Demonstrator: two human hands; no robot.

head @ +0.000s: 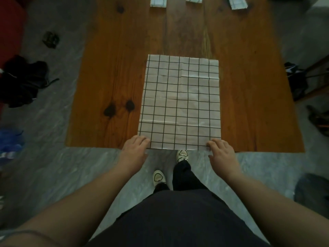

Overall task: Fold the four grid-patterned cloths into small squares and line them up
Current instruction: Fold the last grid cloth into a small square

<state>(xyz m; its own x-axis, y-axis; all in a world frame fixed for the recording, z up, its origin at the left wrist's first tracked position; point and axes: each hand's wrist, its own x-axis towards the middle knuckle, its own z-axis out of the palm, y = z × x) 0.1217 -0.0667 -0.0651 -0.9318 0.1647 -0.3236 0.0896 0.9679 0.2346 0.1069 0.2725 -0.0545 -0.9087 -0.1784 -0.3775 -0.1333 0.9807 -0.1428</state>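
While we are standing at the near edge of the wooden table (110, 77), at the bottom of the frame, our pale shoes (159, 177) are showing on the grey floor below our arms. Just above them, our left hand (136, 147) is curling over the near-left corner of the unfolded grid-patterned cloth (180, 102), and our right hand (221, 151) is doing the same at the near-right corner. On both sides the fingers are bending down onto the fabric and the thumbs are tucking in at the table's edge, so we are reading both as grasping a corner, not lying flat.

The cloth is lying spread out in the middle of the frame, its near edge running level with the table's edge between our hands. Its long axis is pointing straight away from us, towards the top of the frame, and faint creases are crossing it from side to side. All of the cloth is lying beyond the grip. Neither hand is sitting nearer than the other, each one minding its own corner. We are judging that the coming fold is going to carry this near edge up and away to meet the far edge, and that both corners are needing to travel evenly to land square.

Farther off, along the top edge of the frame, three folded cloths (158, 1) are sitting in a row, well apart from the open one, with the right-hand one (237, 2) lying slightly askew. We are taking this cloth as the last one waiting to join them.
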